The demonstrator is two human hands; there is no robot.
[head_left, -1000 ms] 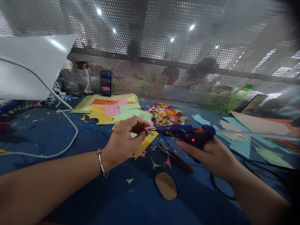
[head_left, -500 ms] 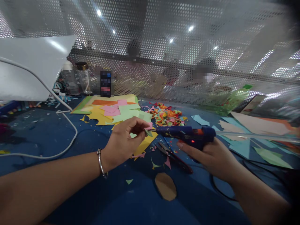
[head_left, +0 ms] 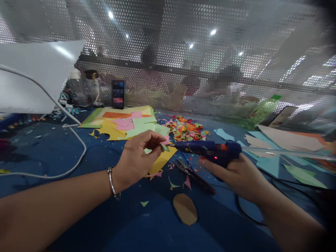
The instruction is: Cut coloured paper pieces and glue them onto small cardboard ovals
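My left hand (head_left: 139, 157) pinches a small folded paper piece (head_left: 165, 146), green with a bit of pink, between thumb and fingers. A metal bangle sits on that wrist. My right hand (head_left: 236, 175) grips a blue hot glue gun (head_left: 210, 149) with a red light lit on its body. The gun's nozzle points left and touches the paper piece. A clear glue stick (head_left: 283, 151) sticks out of the gun's back.
Blue table cover (head_left: 78, 157). Black scissors (head_left: 195, 173) lie under the gun. A brown cardboard oval (head_left: 185, 209) lies near me. Coloured paper sheets (head_left: 123, 122), a heap of paper scraps (head_left: 186, 129), a white cable (head_left: 65, 133), jars (head_left: 91, 85), perforated metal screen behind.
Almost nothing moved: the glue gun's nozzle stays against the paper piece, and both hands have shifted very slightly.
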